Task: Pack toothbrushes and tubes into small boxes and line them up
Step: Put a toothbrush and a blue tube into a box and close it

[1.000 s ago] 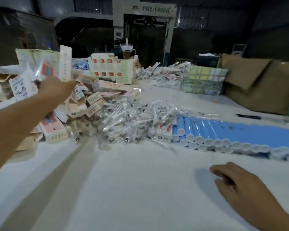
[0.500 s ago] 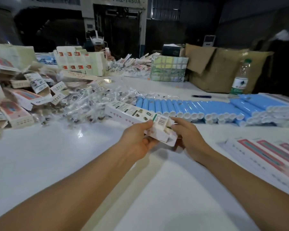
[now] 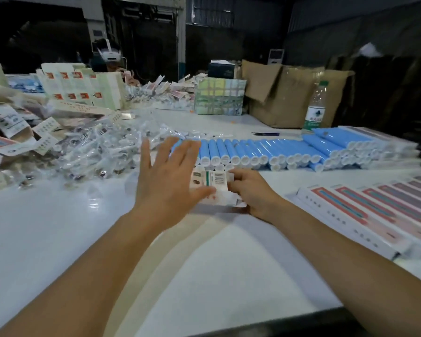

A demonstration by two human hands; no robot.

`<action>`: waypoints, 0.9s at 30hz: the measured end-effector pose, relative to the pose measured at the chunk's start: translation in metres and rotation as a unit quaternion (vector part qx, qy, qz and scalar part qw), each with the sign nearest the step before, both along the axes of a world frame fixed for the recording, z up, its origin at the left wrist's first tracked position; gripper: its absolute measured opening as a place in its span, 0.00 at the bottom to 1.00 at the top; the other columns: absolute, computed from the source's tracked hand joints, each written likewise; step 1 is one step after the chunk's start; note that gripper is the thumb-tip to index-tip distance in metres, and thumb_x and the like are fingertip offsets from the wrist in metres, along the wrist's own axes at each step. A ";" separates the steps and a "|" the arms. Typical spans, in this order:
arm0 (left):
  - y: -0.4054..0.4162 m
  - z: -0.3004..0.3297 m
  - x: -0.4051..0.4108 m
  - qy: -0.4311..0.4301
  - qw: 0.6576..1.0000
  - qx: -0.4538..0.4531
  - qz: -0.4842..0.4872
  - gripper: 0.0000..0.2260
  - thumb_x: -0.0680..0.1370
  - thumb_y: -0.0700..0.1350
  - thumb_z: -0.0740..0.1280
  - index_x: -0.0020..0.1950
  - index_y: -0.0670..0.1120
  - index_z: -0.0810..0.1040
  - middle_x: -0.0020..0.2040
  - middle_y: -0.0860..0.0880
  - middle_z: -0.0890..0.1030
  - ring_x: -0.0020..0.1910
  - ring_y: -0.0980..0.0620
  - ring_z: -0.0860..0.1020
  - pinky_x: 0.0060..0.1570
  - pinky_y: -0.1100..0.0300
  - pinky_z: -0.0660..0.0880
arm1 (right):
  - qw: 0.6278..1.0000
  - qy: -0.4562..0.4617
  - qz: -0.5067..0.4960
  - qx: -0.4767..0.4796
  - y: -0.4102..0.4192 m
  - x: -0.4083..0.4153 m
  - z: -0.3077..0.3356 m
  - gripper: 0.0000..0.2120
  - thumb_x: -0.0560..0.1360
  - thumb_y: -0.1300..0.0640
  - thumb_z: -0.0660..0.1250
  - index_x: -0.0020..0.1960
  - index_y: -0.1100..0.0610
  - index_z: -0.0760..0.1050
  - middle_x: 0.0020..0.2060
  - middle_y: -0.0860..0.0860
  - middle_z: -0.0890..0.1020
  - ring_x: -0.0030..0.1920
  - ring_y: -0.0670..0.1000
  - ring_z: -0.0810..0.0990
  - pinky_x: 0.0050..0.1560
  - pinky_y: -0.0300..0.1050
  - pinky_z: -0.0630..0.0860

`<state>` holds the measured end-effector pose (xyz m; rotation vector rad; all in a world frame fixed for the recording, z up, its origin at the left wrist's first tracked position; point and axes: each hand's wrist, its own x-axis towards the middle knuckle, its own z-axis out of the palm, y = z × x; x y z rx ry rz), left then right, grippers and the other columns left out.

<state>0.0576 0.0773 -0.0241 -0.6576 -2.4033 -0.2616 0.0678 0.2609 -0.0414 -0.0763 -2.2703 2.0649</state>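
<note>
Right hand (image 3: 250, 193) grips the small box (image 3: 213, 183) on the tabletop (image 3: 58, 229); left hand (image 3: 167, 181) hovers, fingers spread. Risk: single-handed hold lets the box slip before filling.

Dim warehouse: dark corrugated walls (image 3: 253, 20), a tall machine frame (image 3: 141, 32), white table (image 3: 58, 227).

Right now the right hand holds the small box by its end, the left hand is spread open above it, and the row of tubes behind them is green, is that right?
Not quite: the tubes are blue with white caps, as the head view shows. The rest holds: the right hand holds the small box by its end, and the left hand is spread open above it.
</note>
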 end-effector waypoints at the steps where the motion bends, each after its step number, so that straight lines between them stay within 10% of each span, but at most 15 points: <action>1: 0.004 -0.005 0.001 -0.036 0.995 -0.097 0.015 0.44 0.68 0.74 0.45 0.77 0.50 0.47 0.76 0.52 0.57 0.74 0.51 0.46 0.66 0.43 0.28 | 1.000 0.003 0.007 0.009 0.000 0.001 0.001 0.12 0.74 0.70 0.64 0.45 0.56 0.82 0.45 0.53 0.85 0.42 0.49 0.84 0.36 0.44 0.81; 4: 0.013 -0.014 0.001 -0.076 0.979 -0.186 0.034 0.43 0.70 0.74 0.45 0.77 0.50 0.47 0.74 0.53 0.61 0.74 0.50 0.54 0.68 0.40 0.31 | 0.999 0.011 0.021 0.029 0.000 0.003 0.002 0.11 0.75 0.70 0.63 0.47 0.58 0.80 0.44 0.54 0.84 0.42 0.48 0.83 0.39 0.42 0.81; 8: 0.015 -0.019 0.006 -0.091 0.987 -0.132 0.000 0.33 0.73 0.70 0.50 0.72 0.51 0.57 0.65 0.52 0.67 0.63 0.50 0.66 0.63 0.53 0.61 | 0.995 0.020 0.034 0.092 0.007 0.006 0.007 0.07 0.75 0.69 0.64 0.46 0.59 0.78 0.41 0.51 0.82 0.39 0.44 0.81 0.36 0.34 0.77; 15: 0.028 -0.028 0.010 -0.030 0.990 -0.138 -0.012 0.26 0.76 0.68 0.48 0.67 0.53 0.59 0.60 0.55 0.68 0.60 0.52 0.68 0.55 0.57 0.64 | 0.939 0.026 -0.053 0.338 0.076 -0.043 0.074 0.06 0.74 0.59 0.67 0.49 0.57 0.80 0.42 0.52 0.81 0.39 0.49 0.77 0.34 0.41 0.73; 21: 0.044 -0.034 0.003 -0.025 0.986 -0.164 -0.008 0.29 0.76 0.67 0.45 0.71 0.52 0.56 0.62 0.54 0.67 0.60 0.52 0.67 0.56 0.57 0.64 | 0.695 -0.077 -0.263 0.665 0.181 -0.081 0.079 0.09 0.75 0.66 0.59 0.52 0.67 0.76 0.52 0.63 0.79 0.53 0.61 0.78 0.45 0.47 0.73; 27: 0.045 -0.022 0.003 -0.078 0.985 -0.152 -0.008 0.29 0.73 0.66 0.55 0.65 0.47 0.69 0.54 0.51 0.75 0.51 0.48 0.74 0.48 0.53 0.70 | 0.649 -0.195 -0.276 0.682 0.207 -0.104 0.055 0.16 0.75 0.63 0.59 0.61 0.62 0.73 0.61 0.60 0.75 0.61 0.62 0.73 0.57 0.53 0.74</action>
